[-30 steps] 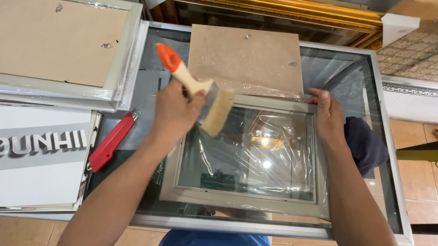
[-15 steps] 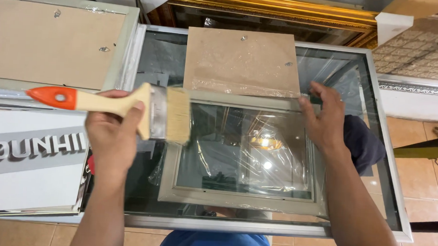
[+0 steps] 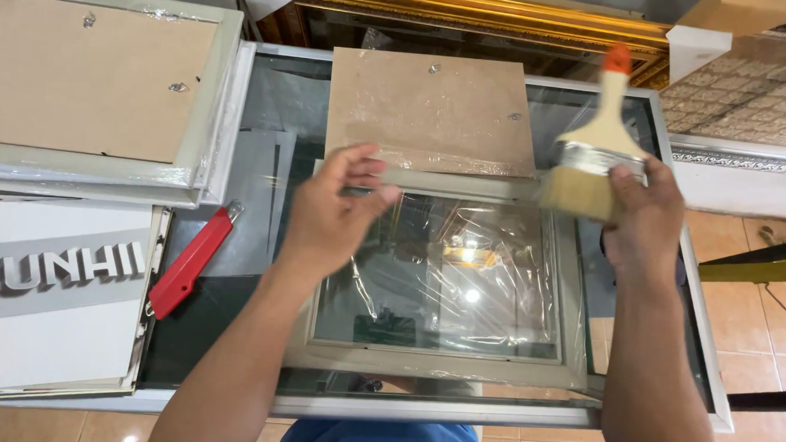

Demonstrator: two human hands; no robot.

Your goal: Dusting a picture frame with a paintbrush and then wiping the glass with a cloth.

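Note:
A grey picture frame [image 3: 431,366] with plastic-wrapped glass lies flat on a glass-topped table [image 3: 270,101]. My left hand [image 3: 332,211] rests palm down on the frame's top left edge, fingers spread. My right hand [image 3: 645,214] grips a wide paintbrush [image 3: 594,159] by its metal ferrule. The brush has pale bristles and a wooden handle with an orange tip pointing up, and it hangs over the frame's top right corner. A brown backing board [image 3: 429,112] lies just beyond the frame.
A red utility knife [image 3: 188,261] lies on the glass to the left of the frame. Stacked frames with brown backs [image 3: 90,75] fill the far left, with a white lettered board [image 3: 44,312] below them. Gold moulding [image 3: 482,8] runs along the back. Tiled floor is at the right.
The brush has passed from my left hand to my right hand and moved across to the frame's right side. My left hand now lies on the frame's top edge.

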